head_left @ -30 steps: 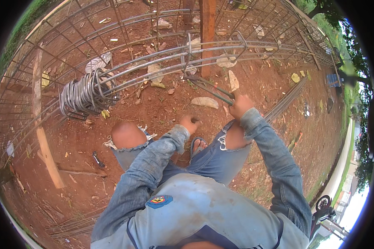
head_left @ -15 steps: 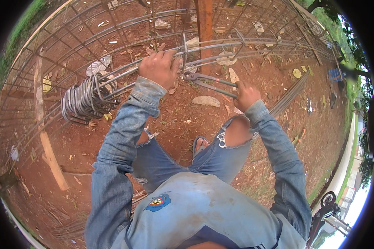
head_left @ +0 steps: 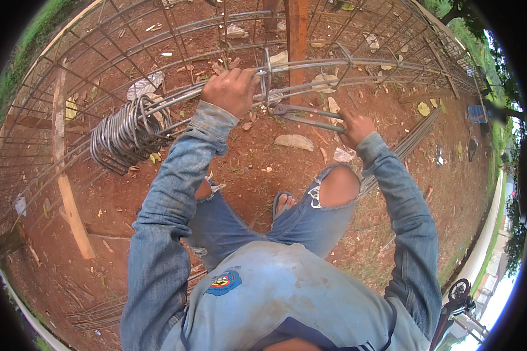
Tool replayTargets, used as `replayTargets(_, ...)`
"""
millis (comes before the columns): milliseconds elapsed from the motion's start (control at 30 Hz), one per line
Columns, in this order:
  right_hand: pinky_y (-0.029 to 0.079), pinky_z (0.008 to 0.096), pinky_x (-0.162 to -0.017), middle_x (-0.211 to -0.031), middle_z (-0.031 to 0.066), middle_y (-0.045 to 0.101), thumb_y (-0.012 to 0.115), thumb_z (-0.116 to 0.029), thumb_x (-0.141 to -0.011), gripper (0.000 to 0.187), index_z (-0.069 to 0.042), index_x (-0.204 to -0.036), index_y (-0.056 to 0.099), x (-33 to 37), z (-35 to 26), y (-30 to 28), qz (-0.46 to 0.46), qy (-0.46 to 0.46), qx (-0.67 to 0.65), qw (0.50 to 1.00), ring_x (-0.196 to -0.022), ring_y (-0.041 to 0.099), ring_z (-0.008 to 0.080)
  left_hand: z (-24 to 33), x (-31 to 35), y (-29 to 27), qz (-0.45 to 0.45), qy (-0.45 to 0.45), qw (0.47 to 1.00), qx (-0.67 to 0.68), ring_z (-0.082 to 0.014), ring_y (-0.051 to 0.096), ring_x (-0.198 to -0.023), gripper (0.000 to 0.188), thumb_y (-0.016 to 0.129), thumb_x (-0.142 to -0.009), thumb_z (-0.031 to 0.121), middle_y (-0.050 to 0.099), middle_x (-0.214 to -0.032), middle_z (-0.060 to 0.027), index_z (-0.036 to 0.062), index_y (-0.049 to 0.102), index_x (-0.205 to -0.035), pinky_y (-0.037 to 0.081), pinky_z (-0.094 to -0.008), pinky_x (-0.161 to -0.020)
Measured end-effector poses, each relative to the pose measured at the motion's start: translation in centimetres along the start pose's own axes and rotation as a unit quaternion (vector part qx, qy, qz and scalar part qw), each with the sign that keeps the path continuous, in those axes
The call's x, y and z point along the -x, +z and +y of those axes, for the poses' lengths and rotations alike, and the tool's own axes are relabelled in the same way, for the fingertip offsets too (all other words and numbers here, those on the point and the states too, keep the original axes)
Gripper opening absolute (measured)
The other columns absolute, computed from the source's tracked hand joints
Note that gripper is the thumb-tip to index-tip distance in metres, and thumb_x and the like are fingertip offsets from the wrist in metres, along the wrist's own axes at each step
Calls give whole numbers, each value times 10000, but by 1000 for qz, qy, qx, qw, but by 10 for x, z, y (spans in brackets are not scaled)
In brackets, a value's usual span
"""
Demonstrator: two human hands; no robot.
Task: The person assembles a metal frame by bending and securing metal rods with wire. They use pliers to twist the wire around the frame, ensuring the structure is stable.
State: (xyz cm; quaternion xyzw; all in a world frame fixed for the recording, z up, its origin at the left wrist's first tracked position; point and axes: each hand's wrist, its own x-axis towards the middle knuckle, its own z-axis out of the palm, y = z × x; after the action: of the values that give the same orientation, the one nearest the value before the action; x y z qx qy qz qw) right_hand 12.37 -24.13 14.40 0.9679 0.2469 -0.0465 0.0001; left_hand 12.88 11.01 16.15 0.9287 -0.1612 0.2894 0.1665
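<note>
My left hand (head_left: pixel 231 90) is closed around the long steel bars (head_left: pixel 304 66) of a rebar cage, right beside a square wire stirrup (head_left: pixel 267 79) that encircles them. In my right hand (head_left: pixel 357 127) are the handles of a pair of pincers (head_left: pixel 310 111), its fingers wrapped about the grips. The pincers' jaws point left, at the lower corner of that stirrup near the lower bar. Whether they grip a tie wire is too small to tell. Left of my left hand, a bunch of stirrups (head_left: pixel 123 136) hangs bundled on the same bars.
A rusty-orange upright post (head_left: pixel 297 41) stands behind the bars, with a wide steel mesh (head_left: pixel 175 35) around it. A wooden plank (head_left: pixel 73 216) slants at the left. Loose rods (head_left: pixel 413 140) lie on the red soil at the right. A motorcycle (head_left: pixel 459 301) is at the lower right.
The view has shifted slightly. The pincers' handles have swung a little upward with my right hand, while the jaws stay at the stirrup's corner. My left hand keeps its hold on the bars.
</note>
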Motion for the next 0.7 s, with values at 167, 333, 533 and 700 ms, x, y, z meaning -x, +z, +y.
replayTargets(167,520,449,-689,-935,189,618,661,-284,-731,471,-108,-1139,505,12,-30,-1,-46,104,-6,994,-830,632,358,24,12,-15,181,49,982,13,-239,601,-735,234,663,-763,158,602,-820,-96,76,645,-982,487,-353,-726)
replayTargets(333,499,459,-717,-980,240,596,672,-171,-677,533,-35,-1154,475,41,-92,-9,-27,176,-59,982,-877,610,370,121,98,29,-115,-329,778,523,-255,622,-829,291,666,-820,232,633,-888,-110,11,610,-1000,524,-353,-698)
replayTargets(533,488,427,-754,-1014,232,566,696,-159,-615,683,19,-1222,436,89,-155,21,115,183,-120,969,-923,583,368,157,91,60,-92,-575,269,767,-196,647,-829,326,646,-862,324,645,-932,-97,22,583,-968,558,-323,-714)
replayTargets(700,493,410,-765,-1001,239,588,682,-189,-714,586,20,-1204,438,76,-179,0,-10,260,-323,910,-896,616,332,140,88,67,-93,-616,273,734,-171,613,-714,345,668,-835,392,588,-760,-35,76,545,-904,556,-343,-670)
